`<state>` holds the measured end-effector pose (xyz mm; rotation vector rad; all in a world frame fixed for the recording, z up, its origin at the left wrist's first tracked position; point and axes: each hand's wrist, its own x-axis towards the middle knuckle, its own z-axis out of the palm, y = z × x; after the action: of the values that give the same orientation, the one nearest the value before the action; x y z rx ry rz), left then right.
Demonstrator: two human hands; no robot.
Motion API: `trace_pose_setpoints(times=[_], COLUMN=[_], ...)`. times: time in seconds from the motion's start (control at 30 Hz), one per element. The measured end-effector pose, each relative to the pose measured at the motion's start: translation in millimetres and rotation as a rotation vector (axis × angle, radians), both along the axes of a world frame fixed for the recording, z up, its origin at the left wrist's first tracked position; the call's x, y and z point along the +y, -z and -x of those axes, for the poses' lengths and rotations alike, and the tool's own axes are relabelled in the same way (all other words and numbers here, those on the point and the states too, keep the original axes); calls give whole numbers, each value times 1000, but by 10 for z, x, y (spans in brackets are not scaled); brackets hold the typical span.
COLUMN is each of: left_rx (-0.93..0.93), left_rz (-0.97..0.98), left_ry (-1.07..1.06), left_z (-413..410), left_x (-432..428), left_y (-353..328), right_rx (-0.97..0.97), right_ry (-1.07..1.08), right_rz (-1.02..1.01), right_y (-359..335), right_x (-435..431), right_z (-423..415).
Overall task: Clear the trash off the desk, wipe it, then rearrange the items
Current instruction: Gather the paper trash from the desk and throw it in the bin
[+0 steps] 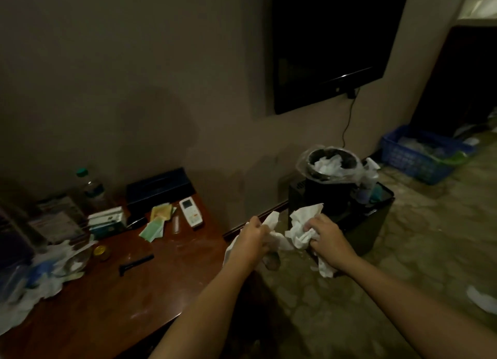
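Head view: both hands are out past the right end of the desk (pixel 121 299), each full of used paper. The left hand (pixel 254 237) grips the left wad (pixel 273 220) with its fingers curled tight round it, a flap sticking up above the knuckles. The right hand (pixel 328 237) clamps the right wad (pixel 302 224), fingers (pixel 313 225) bunched into the creases, with a loose tail hanging below the wrist. The two wads sit close together, though it is hard to tell whether they touch. The bin (pixel 325 194) stands just beyond on a dark box (pixel 373 224), lined with plastic and already holding white paper near its rim. This stuff looks very light, soft and limp; it should crush easily, tear if pulled, and shed bits if held loosely. A whole-hand squeeze at the thick middle suits it best, gathering the trailing ends in so that nothing drops on the floor. With the bin so full, the paper will likely need pressing down. A pile (pixel 45 280) of similar paper lies at the desk's left end, not yet cleared.
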<state>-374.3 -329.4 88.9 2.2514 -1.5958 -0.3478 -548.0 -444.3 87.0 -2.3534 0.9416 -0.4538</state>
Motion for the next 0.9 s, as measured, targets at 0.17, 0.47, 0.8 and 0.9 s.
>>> trace_pose_setpoints(times=[0.17,0.47,0.8,0.9], left_rx=[-4,32,42,34], left_rz=[-3,2,-42,-54], left_ry=[33,117,96,-5], left_z=[65,-183,-587,-747], left_x=[-895,-2768,-4288,-4586], left_y=[55,244,232,237], right_rx=[-17,22,39,45], right_ry=[72,142,109,42], right_rz=[-29,-24,-36,-42], right_y=[117,299,458,557], right_x=[-777,-2455,-4091,-4605], right_z=[201,129,-112,-254])
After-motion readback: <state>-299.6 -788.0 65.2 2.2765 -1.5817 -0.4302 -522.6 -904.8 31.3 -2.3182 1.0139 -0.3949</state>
